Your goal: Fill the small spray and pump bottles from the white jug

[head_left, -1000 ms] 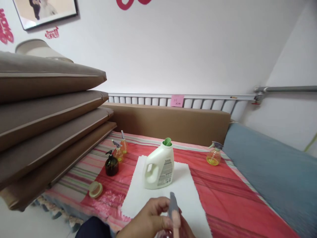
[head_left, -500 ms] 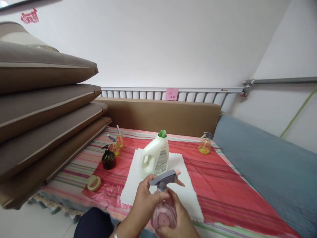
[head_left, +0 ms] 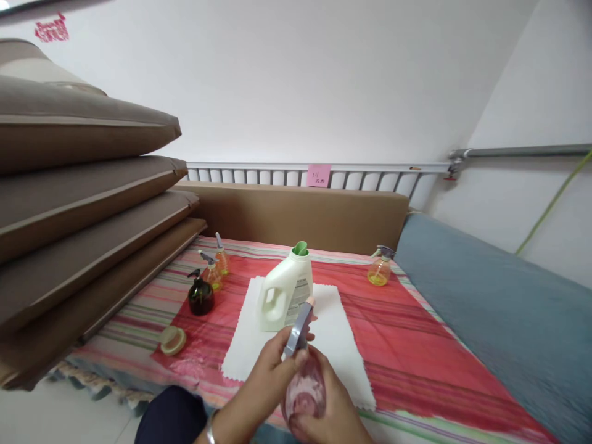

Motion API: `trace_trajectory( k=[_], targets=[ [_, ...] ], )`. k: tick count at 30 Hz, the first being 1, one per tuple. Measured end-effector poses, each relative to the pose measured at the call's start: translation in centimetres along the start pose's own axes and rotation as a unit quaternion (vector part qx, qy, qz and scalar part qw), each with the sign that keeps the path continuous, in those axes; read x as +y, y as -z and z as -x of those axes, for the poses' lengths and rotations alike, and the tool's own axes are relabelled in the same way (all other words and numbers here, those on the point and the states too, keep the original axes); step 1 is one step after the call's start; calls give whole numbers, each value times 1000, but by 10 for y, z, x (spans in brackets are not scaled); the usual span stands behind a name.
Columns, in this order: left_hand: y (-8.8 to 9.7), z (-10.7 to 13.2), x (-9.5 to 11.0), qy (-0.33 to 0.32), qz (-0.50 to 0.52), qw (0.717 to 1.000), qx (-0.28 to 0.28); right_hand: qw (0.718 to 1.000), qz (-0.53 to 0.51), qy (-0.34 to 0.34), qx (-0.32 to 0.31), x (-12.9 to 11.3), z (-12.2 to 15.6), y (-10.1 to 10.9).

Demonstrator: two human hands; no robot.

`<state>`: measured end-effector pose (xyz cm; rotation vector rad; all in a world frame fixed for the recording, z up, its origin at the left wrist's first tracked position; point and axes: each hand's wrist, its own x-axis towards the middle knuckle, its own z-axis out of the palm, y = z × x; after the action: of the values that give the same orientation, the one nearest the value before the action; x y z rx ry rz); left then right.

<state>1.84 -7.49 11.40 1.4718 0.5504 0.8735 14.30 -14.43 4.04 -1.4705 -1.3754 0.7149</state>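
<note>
Low in the middle of the view I hold a small pink round spray bottle (head_left: 304, 392). My right hand (head_left: 335, 410) cups its body from below and the right. My left hand (head_left: 272, 376) pinches its grey trigger head (head_left: 298, 330), which points away from me toward the white detergent jug (head_left: 284, 291). The jug has an open green spout and stands on a white cloth (head_left: 333, 345) spread over red plastic sheeting (head_left: 402, 345).
A dark pump bottle (head_left: 200, 295), two small orange spray bottles (head_left: 216, 268) and a round lid (head_left: 173, 340) sit at the left. A yellow spray bottle (head_left: 380, 269) stands at the back right. Stacked brown cushions (head_left: 87, 203) rise on the left, a blue mattress (head_left: 499, 320) lies to the right.
The grey trigger head has turned under my left hand, from pointing right to pointing away from me. The bottle has stayed in both hands; the view dipped slightly.
</note>
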Motion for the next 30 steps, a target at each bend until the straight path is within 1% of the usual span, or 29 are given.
trace_trajectory(
  k=[1, 2, 3, 4, 5, 7, 8, 9, 10, 12, 13, 15, 18, 19, 21, 23, 24, 26, 28, 29, 30],
  targets=[
    [3, -1, 2, 11, 10, 999, -44, 1000, -11, 1, -15, -1, 0, 1],
    [6, -2, 4, 19, 18, 997, -76, 1000, -18, 0, -22, -1, 1, 1],
    [7, -3, 7, 18, 20, 996, -86, 1000, -16, -1, -20, -2, 1, 1],
    [7, -4, 9, 8, 12, 997, -70, 1000, -6, -3, -11, -3, 1, 0],
    [6, -5, 10, -8, -6, 999, -34, 1000, 10, -5, 5, -3, 1, -1],
    [0, -6, 9, -33, -53, 996, 64, 999, 35, -4, 29, -5, 1, -3],
    [-4, -6, 7, -35, -73, 992, 101, 999, 40, -2, 30, -6, 0, -4],
    [-6, -6, 4, -32, -84, 989, 121, 999, 41, -2, 27, -6, 0, -5],
    [-8, -5, 1, -28, -82, 989, 122, 999, 39, -3, 24, -7, 0, -6],
    [-7, -5, -4, -26, -40, 994, 96, 999, 41, -12, 19, -5, 0, -6],
    [-5, -6, -4, -28, -6, 996, 85, 999, 45, -18, 21, -3, 0, -6],
    [1, -7, 0, -34, 74, 993, 89, 998, 53, -27, 22, 3, 0, -5],
    [10, -9, 16, -43, 210, 970, 116, 998, 49, -28, 7, 11, 2, -6],
    [12, -9, 22, -46, 253, 959, 116, 999, 43, -30, 2, 13, 2, -6],
    [14, -9, 30, -39, 317, 943, 98, 999, 36, -36, 1, 16, 2, -8],
    [13, -8, 33, -19, 341, 936, 83, 999, 37, -35, 6, 16, 2, -9],
    [12, -7, 33, -12, 345, 934, 90, 999, 39, -33, 10, 16, 1, -9],
    [10, -5, 32, -24, 350, 927, 133, 998, 38, -36, 19, 16, 2, -8],
    [7, -3, 32, -61, 334, 922, 184, 998, 31, -45, 23, 18, 2, -7],
    [6, -3, 33, -67, 312, 929, 187, 998, 28, -45, 24, 20, 2, -6],
    [5, -3, 34, -61, 281, 942, 174, 999, 26, -41, 23, 22, 1, -6]
  ],
)
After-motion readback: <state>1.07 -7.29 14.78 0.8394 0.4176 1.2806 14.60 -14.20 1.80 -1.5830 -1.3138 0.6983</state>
